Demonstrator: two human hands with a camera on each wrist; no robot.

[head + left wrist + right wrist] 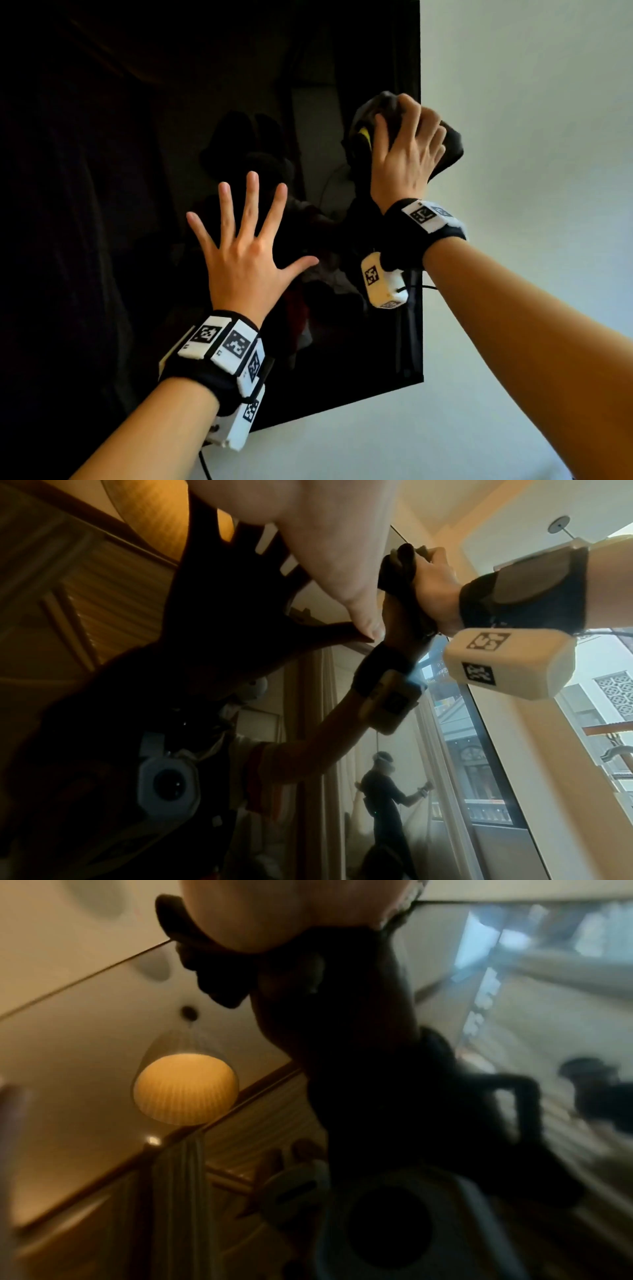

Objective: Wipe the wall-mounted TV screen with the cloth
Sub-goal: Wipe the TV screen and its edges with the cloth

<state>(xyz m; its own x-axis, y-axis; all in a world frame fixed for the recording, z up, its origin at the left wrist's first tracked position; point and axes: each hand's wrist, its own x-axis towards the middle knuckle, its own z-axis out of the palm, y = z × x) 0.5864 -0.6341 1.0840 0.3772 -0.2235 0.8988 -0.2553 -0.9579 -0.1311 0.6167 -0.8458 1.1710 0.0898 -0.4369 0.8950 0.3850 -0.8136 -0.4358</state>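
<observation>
The black TV screen (102,205) fills the left of the head view and hangs on a pale wall; its right edge runs down the middle. My right hand (407,147) grips a bunched dark cloth (452,144) with a yellow patch and presses it on the screen at its right edge, upper part. My left hand (246,240) lies flat on the glass with fingers spread, lower and to the left. In the left wrist view the cloth (397,569) shows in my right hand (435,580). The right wrist view is blurred; the cloth (178,918) shows below the palm.
The pale wall (531,85) lies to the right of and below the TV. A thin black cable (428,287) runs from my right wrist camera. The glossy screen (342,750) mirrors the room: a lit round lamp, wooden shutters, curtains and a window.
</observation>
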